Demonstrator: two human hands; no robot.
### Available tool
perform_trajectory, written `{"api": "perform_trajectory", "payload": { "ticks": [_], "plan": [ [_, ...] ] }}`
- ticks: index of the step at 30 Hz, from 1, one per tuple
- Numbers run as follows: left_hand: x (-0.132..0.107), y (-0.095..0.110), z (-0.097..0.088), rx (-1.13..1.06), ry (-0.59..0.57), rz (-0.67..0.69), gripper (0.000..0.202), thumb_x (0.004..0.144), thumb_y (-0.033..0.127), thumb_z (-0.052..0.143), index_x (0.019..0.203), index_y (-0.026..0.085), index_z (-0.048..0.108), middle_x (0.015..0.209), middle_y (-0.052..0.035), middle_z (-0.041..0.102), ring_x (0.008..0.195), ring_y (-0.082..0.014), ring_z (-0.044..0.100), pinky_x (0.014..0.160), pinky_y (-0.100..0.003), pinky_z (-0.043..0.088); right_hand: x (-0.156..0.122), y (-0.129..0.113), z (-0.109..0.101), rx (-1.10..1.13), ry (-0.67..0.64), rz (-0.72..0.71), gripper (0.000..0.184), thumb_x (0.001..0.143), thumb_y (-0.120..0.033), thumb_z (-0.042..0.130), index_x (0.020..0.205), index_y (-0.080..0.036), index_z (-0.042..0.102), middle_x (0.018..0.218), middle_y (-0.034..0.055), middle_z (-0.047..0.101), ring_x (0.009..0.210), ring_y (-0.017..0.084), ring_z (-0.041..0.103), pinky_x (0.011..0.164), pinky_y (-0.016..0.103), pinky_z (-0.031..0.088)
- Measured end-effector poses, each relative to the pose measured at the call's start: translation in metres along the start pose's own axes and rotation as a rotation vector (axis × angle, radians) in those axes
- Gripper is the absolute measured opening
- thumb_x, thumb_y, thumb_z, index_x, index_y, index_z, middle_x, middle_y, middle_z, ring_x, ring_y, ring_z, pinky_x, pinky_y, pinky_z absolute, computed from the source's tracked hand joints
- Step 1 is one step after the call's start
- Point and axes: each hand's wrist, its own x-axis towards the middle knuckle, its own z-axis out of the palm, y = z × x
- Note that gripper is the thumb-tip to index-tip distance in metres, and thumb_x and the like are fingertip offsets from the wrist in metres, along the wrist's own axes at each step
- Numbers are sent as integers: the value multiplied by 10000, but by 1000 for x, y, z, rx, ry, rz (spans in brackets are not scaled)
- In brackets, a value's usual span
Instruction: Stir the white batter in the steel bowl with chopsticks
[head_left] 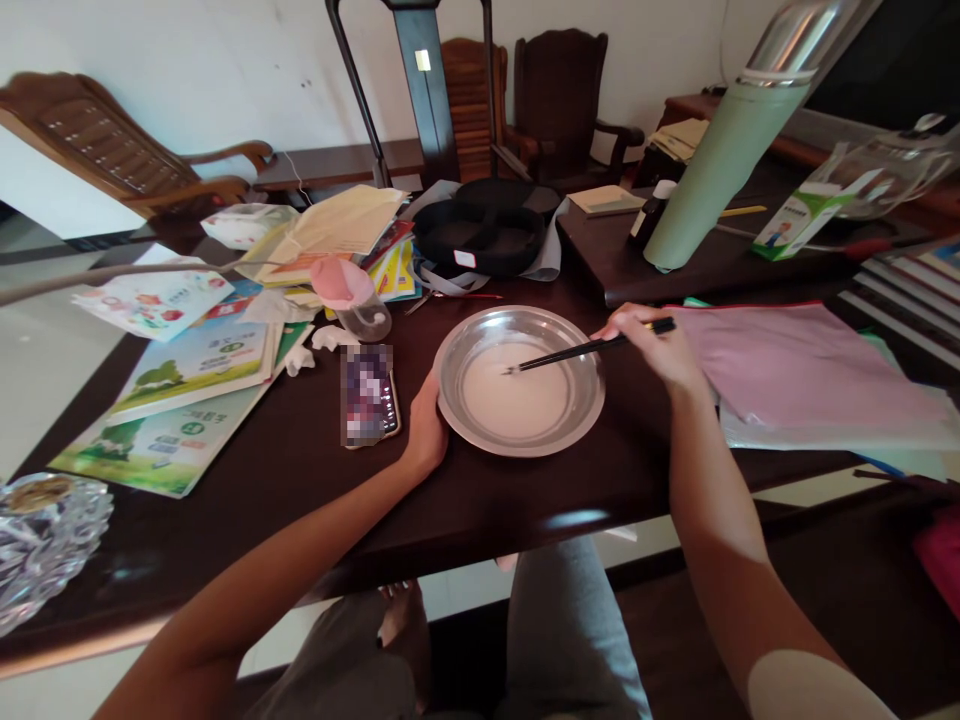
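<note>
A wide metal basin [452, 420] stands on the dark table before me, with a milky white liquid [517, 405] in it. Its left rim is gripped by my left hand [428, 425], whose fingertips are mostly hidden under and behind the rim. My right hand [646, 340] is closed around a pair of black chopsticks [577, 350]. They slant down to the left over the basin's right rim, and their tips meet the liquid near the middle. Just left of my left hand lies a phone [369, 395] with its screen lit and partly blurred out.
Left are a pink-lidded cup [356, 300], crumpled tissues [322, 342], booklets [172, 420] and a glass dish [56, 540]. Behind the basin sits a black tray-like case [480, 230]. A tall green thermos [731, 150] and a pink folder [780, 360] are at right.
</note>
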Motion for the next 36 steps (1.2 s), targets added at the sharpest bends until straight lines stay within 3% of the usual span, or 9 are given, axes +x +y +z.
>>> {"api": "perform_trajectory", "payload": {
  "ticks": [3, 6, 10, 13, 17, 24, 27, 31, 36],
  "plan": [
    [0, 0, 0, 19, 3, 2, 510, 1079, 604, 635, 1391, 279, 872, 1619, -49, 802, 1724, -347, 563, 1520, -581, 308, -1, 5, -14, 59, 133, -15, 609, 890, -851, 889, 607, -322, 787, 659, 33, 766, 713, 291, 793, 820, 487, 656],
    [0, 1, 0, 20, -11, 6, 511, 1087, 604, 622, 1400, 284, 869, 1611, -47, 807, 1720, -338, 567, 1515, -576, 316, -3, 3, -12, 107, -4, 3, 638, 908, -833, 884, 593, -290, 769, 658, 40, 743, 660, 257, 765, 742, 445, 630],
    [0, 1, 0, 39, -13, 14, 527, 1087, 627, 618, 1395, 283, 872, 1590, -50, 820, 1720, -336, 567, 1514, -575, 313, -3, -3, 6, 38, -190, -1, 629, 908, -867, 857, 688, -278, 827, 779, 61, 817, 773, 268, 833, 843, 432, 678],
    [0, 1, 0, 27, -14, 14, 517, 1088, 619, 618, 1395, 289, 871, 1597, -44, 816, 1718, -339, 570, 1512, -593, 318, -1, 0, 3, -2, -55, -8, 603, 909, -844, 875, 714, -275, 829, 773, 61, 824, 827, 283, 849, 893, 437, 674],
    [0, -1, -1, 49, -8, 23, 517, 1094, 626, 613, 1396, 295, 871, 1597, -39, 814, 1732, -340, 550, 1519, -601, 303, 0, 7, -14, 75, 127, -8, 632, 930, -801, 883, 612, -269, 758, 657, 41, 750, 686, 251, 780, 786, 428, 626],
    [0, 0, 1, 0, -6, 4, 502, 1087, 595, 630, 1396, 280, 868, 1625, -41, 800, 1712, -357, 574, 1515, -596, 316, -2, -5, 7, 33, -201, 0, 626, 898, -878, 859, 695, -287, 843, 790, 66, 842, 779, 272, 822, 851, 436, 669],
    [-1, 2, 2, 20, -15, 9, 530, 1087, 623, 619, 1411, 283, 863, 1643, -35, 789, 1712, -348, 575, 1507, -573, 336, -1, -3, 2, -21, -59, 2, 619, 867, -901, 868, 695, -307, 842, 795, 61, 856, 845, 308, 845, 908, 478, 681],
    [-1, 2, 2, 42, -20, 23, 555, 1090, 636, 609, 1437, 281, 856, 1649, -43, 785, 1720, -341, 564, 1507, -563, 335, -1, 2, -16, 25, 105, 5, 650, 878, -893, 862, 602, -310, 781, 662, 43, 779, 716, 309, 805, 840, 514, 670],
    [1, 0, 0, 48, -24, 30, 560, 1097, 650, 608, 1441, 284, 857, 1647, -39, 786, 1708, -349, 579, 1507, -571, 334, -4, -7, -1, 53, -186, 17, 629, 892, -871, 870, 647, -294, 819, 725, 53, 819, 725, 281, 818, 811, 458, 674]
  ]
}}
